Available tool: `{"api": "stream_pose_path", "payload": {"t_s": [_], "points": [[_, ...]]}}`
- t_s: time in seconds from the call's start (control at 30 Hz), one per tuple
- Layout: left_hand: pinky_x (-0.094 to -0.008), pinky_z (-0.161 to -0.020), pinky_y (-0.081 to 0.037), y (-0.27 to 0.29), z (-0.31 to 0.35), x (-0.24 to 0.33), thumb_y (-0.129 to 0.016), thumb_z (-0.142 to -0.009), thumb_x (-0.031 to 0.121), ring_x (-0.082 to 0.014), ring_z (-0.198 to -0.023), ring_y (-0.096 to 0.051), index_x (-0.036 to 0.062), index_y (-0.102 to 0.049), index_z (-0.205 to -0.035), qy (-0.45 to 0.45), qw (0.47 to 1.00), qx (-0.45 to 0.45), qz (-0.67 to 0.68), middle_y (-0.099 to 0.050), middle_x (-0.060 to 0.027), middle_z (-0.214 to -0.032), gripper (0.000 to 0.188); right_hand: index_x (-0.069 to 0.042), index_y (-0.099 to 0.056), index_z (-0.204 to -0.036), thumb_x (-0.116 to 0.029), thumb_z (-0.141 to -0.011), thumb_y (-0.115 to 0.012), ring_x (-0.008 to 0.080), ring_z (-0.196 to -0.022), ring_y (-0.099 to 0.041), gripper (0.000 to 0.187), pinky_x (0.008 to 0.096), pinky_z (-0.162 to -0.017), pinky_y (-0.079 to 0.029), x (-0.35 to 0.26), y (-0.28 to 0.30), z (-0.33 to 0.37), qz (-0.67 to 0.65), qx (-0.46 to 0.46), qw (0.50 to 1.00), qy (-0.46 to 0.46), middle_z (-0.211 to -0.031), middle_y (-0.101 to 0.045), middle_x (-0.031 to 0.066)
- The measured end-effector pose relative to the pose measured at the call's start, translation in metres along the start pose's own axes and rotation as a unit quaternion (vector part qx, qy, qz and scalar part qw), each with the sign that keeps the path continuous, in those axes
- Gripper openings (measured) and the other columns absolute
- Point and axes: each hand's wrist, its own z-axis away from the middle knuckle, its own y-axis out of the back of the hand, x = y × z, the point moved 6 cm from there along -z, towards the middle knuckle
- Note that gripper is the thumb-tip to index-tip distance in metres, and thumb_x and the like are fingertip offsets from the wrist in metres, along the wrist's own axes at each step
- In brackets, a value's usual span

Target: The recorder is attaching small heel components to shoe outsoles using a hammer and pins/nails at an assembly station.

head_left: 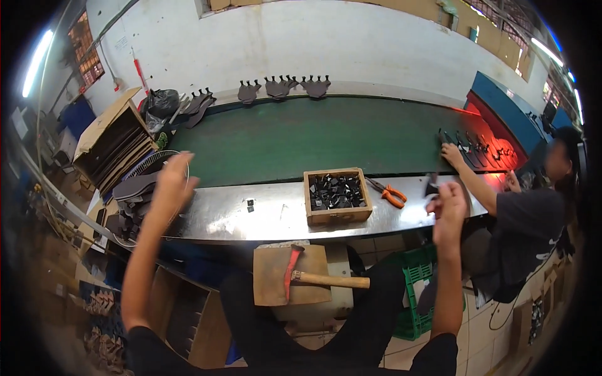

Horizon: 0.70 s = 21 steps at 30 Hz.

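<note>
While the left hand [172, 182] is held up by the right side of the basket [144, 165], just off the left end of the worktop [276, 220], its fingers are blurred, and whether they are clamped on anything cannot be told. The basket is filled with grey pieces [135, 187], loosely heaped. By the worktop's right end, the right hand [449, 212] is raised with its fingers curled; a dark piece [432, 188] is seen at the fingertips (it, too, is blurred), but whether it is gripped cannot be told.

Near the middle of the worktop's front edge, a wooden box [338, 216] is set, filled with small black clips [337, 191]. Just beside its right wall, pliers [393, 196] are laid, their orange handles turned toward the front edge. Toward the worktop's left end, two black squares [251, 205] are left close together.

Along the far edge of the green belt [301, 135], grey shapes [280, 89] topped with black knobs are lined up. At its right end, dark straps [467, 147] are spread beside a red-lit opening, and a co-worker's hand [451, 153] is placed at the nearest one. Below the worktop's front edge, a hammer [323, 279] is rested across a tan board [268, 293].
</note>
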Motion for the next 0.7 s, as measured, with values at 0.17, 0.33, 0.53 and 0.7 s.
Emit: {"api": "stream_pose_path", "payload": {"t_s": [0.17, 0.33, 0.53, 0.7], "points": [[-0.053, -0.12, -0.026, -0.013, 0.052, 0.266, -0.092, -0.065, 0.018, -0.0459, -0.149, -0.022, 0.0062, -0.019, -0.157, -0.177, 0.929, -0.076, 0.317, -0.03, -0.0228, -0.16, 0.118, -0.006, -0.04, -0.109, -0.019, -0.103, -0.055, 0.0185, -0.06, -0.063, 0.021, 0.0328, -0.061, -0.056, -0.064, -0.162, 0.149, -0.134, -0.341, 0.923, -0.12, -0.079, -0.059, 0.0083], [-0.0525, -0.104, -0.048, 0.021, 0.122, 0.288, -0.075, -0.079, 0.002, -0.039, -0.118, -0.064, 0.0019, -0.044, -0.141, -0.239, 0.902, 0.189, 0.304, -0.067, -0.0188, -0.121, 0.069, -0.006, -0.051, -0.116, -0.034, -0.102, -0.06, 0.0221, -0.083, -0.07, 0.033, 0.0375, -0.072, -0.056, -0.084, -0.159, 0.204, -0.194, -0.499, 0.83, -0.154, -0.094, -0.064, 0.0149], [-0.0344, -0.083, -0.057, 0.041, 0.152, 0.268, -0.076, -0.082, -0.005, -0.0244, -0.095, -0.07, 0.0046, -0.033, -0.148, -0.002, 0.74, 0.151, 0.655, -0.064, -0.0139, -0.109, 0.079, -0.003, -0.058, -0.108, -0.059, -0.091, -0.059, 0.038, -0.076, -0.068, 0.059, 0.0461, -0.077, -0.051, 0.058, -0.127, 0.205, 0.589, -0.464, 0.651, 0.119, -0.08, -0.069, 0.0146], [-0.0223, -0.086, -0.049, -0.001, 0.138, 0.248, -0.069, -0.091, 0.0, -0.0095, -0.1, -0.06, 0.0054, -0.04, -0.146, 0.204, 0.745, 0.108, 0.625, -0.055, -0.002, -0.11, 0.063, -0.005, -0.06, -0.095, -0.048, -0.086, -0.072, 0.0391, -0.072, -0.067, 0.045, 0.0484, -0.061, -0.051, 0.079, -0.081, 0.211, 0.516, -0.44, 0.732, 0.064, -0.072, -0.066, 0.0171]]}}
